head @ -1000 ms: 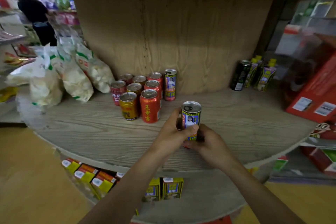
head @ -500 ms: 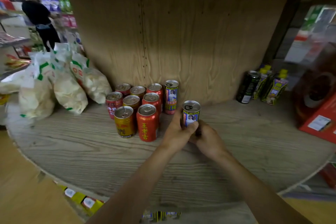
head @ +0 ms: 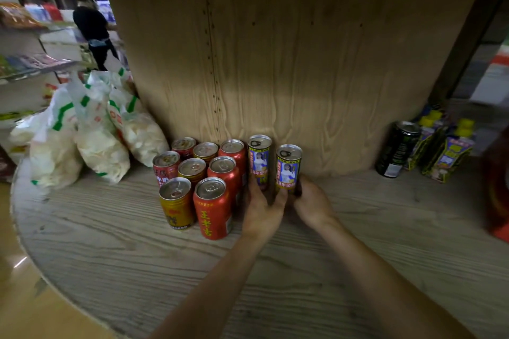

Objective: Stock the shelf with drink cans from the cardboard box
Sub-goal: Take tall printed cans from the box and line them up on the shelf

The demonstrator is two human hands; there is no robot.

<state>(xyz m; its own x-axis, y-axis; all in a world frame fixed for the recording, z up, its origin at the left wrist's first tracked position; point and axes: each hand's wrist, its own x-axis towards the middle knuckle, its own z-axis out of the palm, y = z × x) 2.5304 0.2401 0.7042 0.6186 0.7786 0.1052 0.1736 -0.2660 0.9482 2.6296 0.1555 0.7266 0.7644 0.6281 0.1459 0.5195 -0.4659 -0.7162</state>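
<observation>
The shelf [head: 110,256] is a round wooden board. Its curved front edge sweeps across the lower left, and a curved wooden back wall [head: 303,77] closes it off behind. Bare board lies in front of the goods. To the right of the hands it runs on to a black can [head: 396,151], well apart from the held one. Left of the hands the room is taken: eight short cans stand packed in three rows, with a gold can [head: 176,203] and a red can [head: 213,209] in front. The left wrist passes close by the red one.

Bags [head: 99,146] slump at the left end, filled with pale puffed pieces. Beyond the black can stand cartons [head: 451,154] with yellow caps. Every can top in view is sealed.

The can [head: 287,168] is slim and tall and stands upright near the back wall. Its long axis is vertical, its tab end is up and its picture label faces the camera. Just beside it, slightly farther back, stands a matching slim can [head: 259,158] next to the short cans. Both hands grip the can low down. The left hand [head: 260,209] has its thumb on the front, and one finger shows by the neighbour's foot. The right hand [head: 312,205] is curled round the right side. The fingers hide whether the can's bottom touches the board.
</observation>
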